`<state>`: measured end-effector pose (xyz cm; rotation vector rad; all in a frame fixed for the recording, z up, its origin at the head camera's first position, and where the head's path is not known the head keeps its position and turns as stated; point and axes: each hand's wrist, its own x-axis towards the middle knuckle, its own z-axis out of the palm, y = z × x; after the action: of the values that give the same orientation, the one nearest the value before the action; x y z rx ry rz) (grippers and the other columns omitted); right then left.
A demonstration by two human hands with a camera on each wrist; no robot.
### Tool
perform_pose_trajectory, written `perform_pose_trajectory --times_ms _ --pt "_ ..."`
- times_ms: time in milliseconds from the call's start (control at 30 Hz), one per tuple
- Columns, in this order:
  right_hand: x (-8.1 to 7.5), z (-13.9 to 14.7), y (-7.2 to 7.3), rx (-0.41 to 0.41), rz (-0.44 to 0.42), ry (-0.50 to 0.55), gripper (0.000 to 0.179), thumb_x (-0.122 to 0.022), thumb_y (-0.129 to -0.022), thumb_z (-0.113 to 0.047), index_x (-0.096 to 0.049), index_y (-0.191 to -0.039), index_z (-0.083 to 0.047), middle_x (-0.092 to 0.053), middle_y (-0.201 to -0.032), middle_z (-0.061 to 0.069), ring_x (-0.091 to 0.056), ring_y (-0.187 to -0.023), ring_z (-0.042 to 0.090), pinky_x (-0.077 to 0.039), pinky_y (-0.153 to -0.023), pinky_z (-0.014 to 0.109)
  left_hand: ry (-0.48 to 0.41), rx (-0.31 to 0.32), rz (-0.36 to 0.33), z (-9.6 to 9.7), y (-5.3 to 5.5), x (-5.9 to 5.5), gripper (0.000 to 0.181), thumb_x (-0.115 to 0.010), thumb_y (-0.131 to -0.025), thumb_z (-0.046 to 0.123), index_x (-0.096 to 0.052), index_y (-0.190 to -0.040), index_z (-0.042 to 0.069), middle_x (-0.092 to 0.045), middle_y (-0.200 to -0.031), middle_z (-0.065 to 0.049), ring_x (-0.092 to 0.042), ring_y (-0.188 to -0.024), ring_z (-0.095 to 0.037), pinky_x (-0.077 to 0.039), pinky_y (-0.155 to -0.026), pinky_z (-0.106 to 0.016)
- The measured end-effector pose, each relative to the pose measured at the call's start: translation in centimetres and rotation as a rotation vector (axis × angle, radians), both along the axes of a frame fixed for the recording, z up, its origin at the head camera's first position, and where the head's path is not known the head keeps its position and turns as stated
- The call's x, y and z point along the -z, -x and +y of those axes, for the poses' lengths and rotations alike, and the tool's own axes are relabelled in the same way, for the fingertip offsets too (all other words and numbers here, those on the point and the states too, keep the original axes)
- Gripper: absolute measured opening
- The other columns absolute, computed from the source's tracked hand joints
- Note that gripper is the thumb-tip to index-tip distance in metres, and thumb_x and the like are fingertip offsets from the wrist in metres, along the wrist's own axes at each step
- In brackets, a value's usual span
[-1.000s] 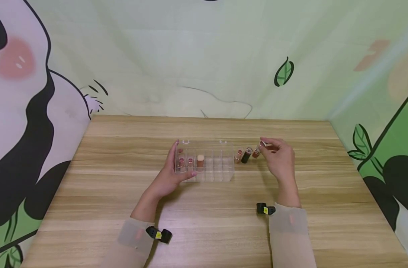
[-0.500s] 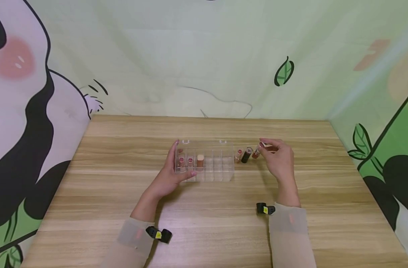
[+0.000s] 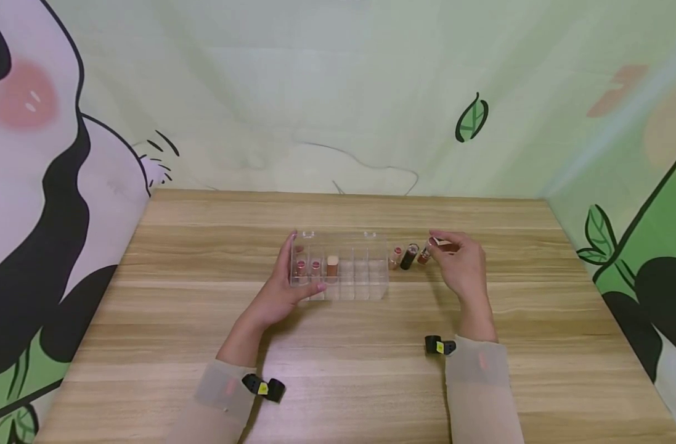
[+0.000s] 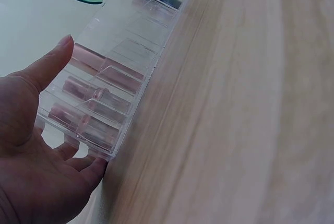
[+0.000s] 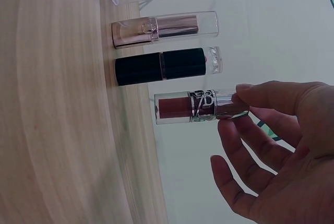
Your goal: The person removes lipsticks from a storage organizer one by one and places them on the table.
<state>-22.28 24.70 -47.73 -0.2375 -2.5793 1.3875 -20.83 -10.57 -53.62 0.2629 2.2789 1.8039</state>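
My left hand grips the left end of a clear compartmented lipstick organizer, thumb along its front and the other fingers behind and under its end. Two pinkish lipsticks and a wider brown tube with a cream top stand in its left compartments. Between thumb and fingertips, my right hand pinches the silver end of a lipstick with a clear section showing dark red. In the right wrist view, this lipstick appears raised off the table. A rose-gold lipstick and a black lipstick stand beside it.
The wooden table reaches back to a fabric backdrop with printed panda and leaf figures. Both standing lipsticks are between the organizer's right end and my right hand. A black camera is strapped to each wrist.
My right hand has shifted very slightly, still pinching the dark red lipstick. My left hand and the organizer have stayed in place.
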Motion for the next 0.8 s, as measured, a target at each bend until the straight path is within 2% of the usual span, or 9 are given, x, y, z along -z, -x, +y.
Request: perform_pose_trajectory --times_ms 233,433,800 --pt "0.32 0.13 0.16 -0.010 -0.005 -0.016 0.028 -0.074 -0.101 -0.007 -0.077 -0.129 -0.005 -0.071 -0.131 0.016 -0.071 -0.111 0.033 -0.052 -0.079 0.019 0.004 -0.004 -0.001 0.08 0.15 -0.02 0.122 -0.089 -0.090 0.029 0.002 -0.169 0.050 -0.020 -0.174 -0.013 -0.021 -0.160 -0.043 -0.013 -0.127 -0.067" --pt "0.63 0.27 0.29 -0.021 -0.011 -0.024 0.029 -0.074 -0.100 -0.007 -0.076 -0.129 -0.002 -0.071 -0.131 0.017 -0.071 -0.110 0.034 -0.051 -0.073 0.017 0.005 -0.006 -0.001 0.08 0.22 0.06 0.121 -0.089 -0.090 0.029 0.001 -0.169 0.050 -0.020 -0.174 -0.012 -0.021 -0.160 -0.042 -0.014 -0.127 -0.067" --pt "0.96 0.24 0.44 -0.028 -0.050 -0.004 0.028 -0.073 -0.101 -0.005 -0.076 -0.128 -0.001 -0.072 -0.131 0.019 -0.070 -0.110 0.033 -0.051 -0.071 0.014 -0.005 -0.003 -0.004 0.03 0.11 0.18 0.122 -0.089 -0.090 0.029 0.001 -0.169 0.049 -0.018 -0.175 -0.013 -0.016 -0.161 -0.042 -0.011 -0.128 -0.067"
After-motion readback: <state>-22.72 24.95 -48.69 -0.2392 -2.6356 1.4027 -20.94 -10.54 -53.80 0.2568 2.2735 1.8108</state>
